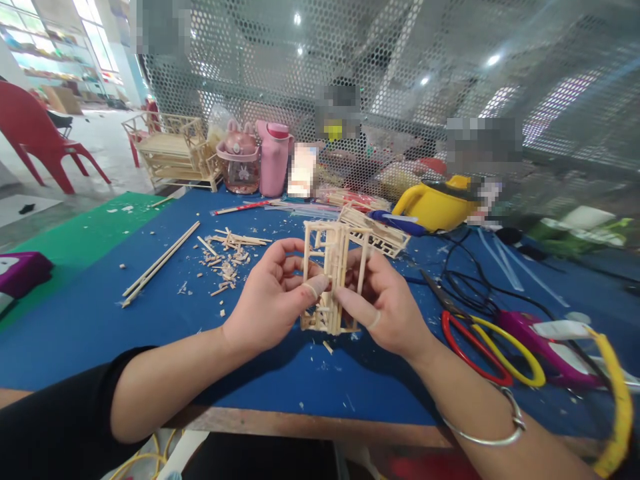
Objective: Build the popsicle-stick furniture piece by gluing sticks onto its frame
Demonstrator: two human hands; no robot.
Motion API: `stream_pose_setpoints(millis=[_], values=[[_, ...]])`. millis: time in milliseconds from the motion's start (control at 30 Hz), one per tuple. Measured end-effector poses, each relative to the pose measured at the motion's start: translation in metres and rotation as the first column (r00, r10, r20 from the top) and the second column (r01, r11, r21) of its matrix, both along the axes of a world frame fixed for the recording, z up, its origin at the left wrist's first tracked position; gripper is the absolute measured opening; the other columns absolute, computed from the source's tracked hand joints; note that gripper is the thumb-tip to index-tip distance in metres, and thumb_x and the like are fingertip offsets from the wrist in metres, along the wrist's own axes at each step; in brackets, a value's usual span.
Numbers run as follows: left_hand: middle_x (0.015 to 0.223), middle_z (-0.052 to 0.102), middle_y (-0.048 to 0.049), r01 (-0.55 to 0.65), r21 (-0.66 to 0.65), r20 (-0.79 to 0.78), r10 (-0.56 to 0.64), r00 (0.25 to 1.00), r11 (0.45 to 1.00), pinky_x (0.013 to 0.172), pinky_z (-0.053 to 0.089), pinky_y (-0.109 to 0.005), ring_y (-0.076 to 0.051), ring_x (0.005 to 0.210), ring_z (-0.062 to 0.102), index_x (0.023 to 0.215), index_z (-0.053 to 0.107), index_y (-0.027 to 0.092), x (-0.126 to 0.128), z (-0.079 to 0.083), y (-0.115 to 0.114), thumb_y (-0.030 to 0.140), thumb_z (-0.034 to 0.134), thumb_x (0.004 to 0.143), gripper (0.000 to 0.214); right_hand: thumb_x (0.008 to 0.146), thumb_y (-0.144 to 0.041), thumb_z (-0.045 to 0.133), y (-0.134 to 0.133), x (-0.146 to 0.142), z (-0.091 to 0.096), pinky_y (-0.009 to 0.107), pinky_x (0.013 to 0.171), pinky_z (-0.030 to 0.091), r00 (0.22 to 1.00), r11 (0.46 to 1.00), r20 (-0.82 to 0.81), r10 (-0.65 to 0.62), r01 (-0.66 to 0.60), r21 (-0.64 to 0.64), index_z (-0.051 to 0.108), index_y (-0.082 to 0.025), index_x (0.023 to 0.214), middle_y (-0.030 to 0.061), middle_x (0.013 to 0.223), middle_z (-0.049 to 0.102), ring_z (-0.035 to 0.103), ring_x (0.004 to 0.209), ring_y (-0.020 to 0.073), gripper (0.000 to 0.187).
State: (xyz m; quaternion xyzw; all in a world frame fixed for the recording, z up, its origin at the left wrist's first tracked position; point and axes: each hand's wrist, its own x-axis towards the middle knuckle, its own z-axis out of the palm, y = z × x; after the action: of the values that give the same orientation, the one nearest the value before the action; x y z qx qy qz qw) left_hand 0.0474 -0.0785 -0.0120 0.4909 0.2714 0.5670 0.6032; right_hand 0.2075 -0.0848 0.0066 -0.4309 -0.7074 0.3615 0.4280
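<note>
Between my two hands, a small frame model made of thin wooden sticks (334, 250) is held upright above the blue mat. My left hand (280, 290) grips its left side, thumb pressed on the middle sticks and fingers curled behind. On the opposite side, my right hand (387, 300) has its thumb against the central uprights, with its other fingers partly hidden behind the model. Each thumb wears a pale wrap. Behind the model lies another stick-built piece (375, 230), like a small railing. Cut stick bits (230, 260) are scattered to the left.
Red-and-yellow scissors (480, 347) and a purple glue gun (545, 347) lie at right among black cables. Two long sticks (163, 263) rest at left. Along the back stand a stick-built model (175, 150), a pink bottle (274, 160), a rabbit-eared jar (240, 163) and a yellow container (435, 203).
</note>
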Motion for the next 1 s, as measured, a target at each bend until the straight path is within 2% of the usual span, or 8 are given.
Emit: stream_pose_setpoints(millis=[367,633,1000], values=[[0.077,0.064,0.002,-0.029,-0.006,0.028,0.029,0.999,1.0,0.057,0.053,-0.018,-0.008,0.061,0.063,0.101,0.046,0.019,0.0021,0.0011,-0.0011,0.021,0.072,0.073,0.038,0.076,-0.025,0.059,0.0,0.0005,-0.0011,0.022,0.052,0.047,0.999,1.0,-0.028,0.016,-0.016,0.0,0.045,-0.024,0.092,-0.0038,0.072,0.055,0.053,0.056,0.0091,0.021],[0.076,0.064,0.0019,-0.079,0.006,0.031,0.079,0.996,0.997,0.058,0.053,-0.018,-0.008,0.062,0.062,0.1,0.048,0.019,0.0032,-0.0018,-0.0018,0.022,0.072,0.072,0.037,0.077,-0.028,0.059,0.0001,-0.0017,-0.0022,0.019,0.044,0.041,0.999,1.0,-0.032,-0.018,0.019,0.01,0.045,-0.023,0.092,-0.0047,0.069,0.051,0.048,0.05,0.0075,0.021],[0.077,0.063,0.0031,-0.104,0.025,0.024,0.104,0.994,0.994,0.058,0.053,-0.019,-0.008,0.06,0.061,0.105,0.044,0.021,0.0034,-0.001,-0.0022,0.021,0.07,0.074,0.041,0.076,-0.025,0.06,-0.0005,-0.003,0.0008,0.02,0.047,0.043,0.999,1.0,-0.036,0.008,-0.008,-0.006,0.044,-0.023,0.092,-0.0048,0.07,0.054,0.051,0.053,0.0078,0.022]])
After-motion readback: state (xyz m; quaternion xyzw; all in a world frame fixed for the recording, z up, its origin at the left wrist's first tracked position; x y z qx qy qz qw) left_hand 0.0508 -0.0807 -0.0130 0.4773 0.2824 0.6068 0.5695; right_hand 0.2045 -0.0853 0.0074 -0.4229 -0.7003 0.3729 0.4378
